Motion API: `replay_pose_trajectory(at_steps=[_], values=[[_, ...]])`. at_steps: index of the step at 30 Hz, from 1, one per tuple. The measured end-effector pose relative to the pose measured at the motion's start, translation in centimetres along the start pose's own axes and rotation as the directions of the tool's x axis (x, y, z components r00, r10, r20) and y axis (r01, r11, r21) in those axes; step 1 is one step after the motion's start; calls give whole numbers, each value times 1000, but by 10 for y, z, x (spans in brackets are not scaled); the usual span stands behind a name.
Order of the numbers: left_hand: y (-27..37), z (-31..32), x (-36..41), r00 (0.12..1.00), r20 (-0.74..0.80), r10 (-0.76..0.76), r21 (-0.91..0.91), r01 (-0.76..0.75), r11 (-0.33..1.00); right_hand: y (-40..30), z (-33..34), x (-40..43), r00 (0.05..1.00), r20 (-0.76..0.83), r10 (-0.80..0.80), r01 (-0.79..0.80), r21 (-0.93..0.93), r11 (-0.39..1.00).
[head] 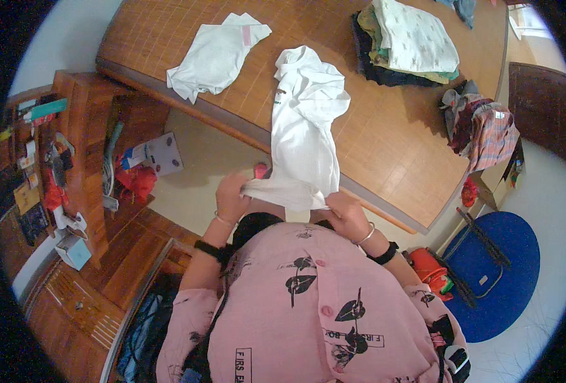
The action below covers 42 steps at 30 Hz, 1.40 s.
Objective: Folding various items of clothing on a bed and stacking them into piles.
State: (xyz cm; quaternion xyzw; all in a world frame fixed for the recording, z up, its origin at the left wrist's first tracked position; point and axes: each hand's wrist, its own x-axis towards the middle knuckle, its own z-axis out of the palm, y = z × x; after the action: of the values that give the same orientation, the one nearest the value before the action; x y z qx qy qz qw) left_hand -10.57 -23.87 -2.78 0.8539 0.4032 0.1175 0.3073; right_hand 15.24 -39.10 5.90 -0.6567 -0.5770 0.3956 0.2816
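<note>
A white shirt (304,129) with a small dark print lies rumpled on the wooden table (388,158), its lower part hanging over the front edge towards me. My left hand (232,195) grips the left corner of its hem, and my right hand (350,215) grips the right corner, with the edge spread between them. Beyond my left hand, a white garment (216,57) with a pink patch lies loosely flattened on the table. A stack of folded clothes (414,43), white patterned cloth on top, sits at the back right.
A pile of plaid and grey clothes (489,129) is at the table's right end. Below it are a round blue folding seat (498,277) and a red container (426,265). Wooden shelves (84,158) holding various items stand at the left, beside a wooden drawer unit (79,306).
</note>
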Motion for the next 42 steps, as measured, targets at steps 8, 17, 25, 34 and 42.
replay_pose_trajectory(at_steps=[8, 17, 25, 34, 42], values=[[27, -19, -43, 946, 305, 105, -179, -51, 983, 48, 18, -55, 969, -39, 245, -236, 159, 959], [23, -1, 55, 888, 442, -124, -300, 276, 913, 124, 14, -13, 860, 11, 511, -491, 296, 820], [-64, 112, 97, 956, 265, -127, -329, 214, 920, 215, 49, 43, 650, -158, 743, -713, 211, 669], [-24, 146, 56, 842, 157, -516, -217, 539, 814, 200, 93, 1, 761, -311, 569, -551, 152, 820], [-29, 145, 37, 764, 471, -442, -510, 644, 570, 186, 91, -27, 658, 30, 752, -585, 650, 485]])
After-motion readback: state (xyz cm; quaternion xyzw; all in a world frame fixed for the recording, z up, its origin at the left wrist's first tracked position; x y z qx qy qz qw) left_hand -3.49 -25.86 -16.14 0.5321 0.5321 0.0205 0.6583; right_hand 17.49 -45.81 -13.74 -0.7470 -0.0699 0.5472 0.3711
